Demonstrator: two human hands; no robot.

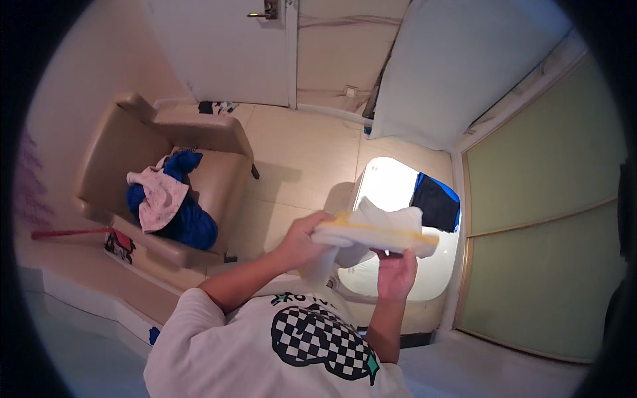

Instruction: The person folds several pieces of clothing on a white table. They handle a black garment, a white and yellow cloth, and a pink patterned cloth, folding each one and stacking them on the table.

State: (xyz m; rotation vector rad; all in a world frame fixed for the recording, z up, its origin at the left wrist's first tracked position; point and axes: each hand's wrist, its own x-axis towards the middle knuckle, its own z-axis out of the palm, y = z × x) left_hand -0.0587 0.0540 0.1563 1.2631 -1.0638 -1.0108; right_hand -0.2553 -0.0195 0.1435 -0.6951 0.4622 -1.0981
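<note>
A white cloth with yellow trim (378, 233) is stretched between my two hands, its outline blurred and its folds loose. My left hand (306, 239) grips its left end, with a length of fabric hanging below the fingers. At the lower right edge, my right hand (397, 271) pinches the cloth between thumb and fingers. Beneath the cloth stands a low white table with rounded corners (388, 181). On the table's right side lies a folded black garment with blue edges (435, 203), apart from both hands.
To the left is a tan leather armchair (219, 184) holding a blue garment (191, 229) and a pale pink patterned cloth (161, 196). A white door (234, 54) is at the back. Greenish sliding panels (537, 199) border the right. A red stick (69, 234) is beside the armchair.
</note>
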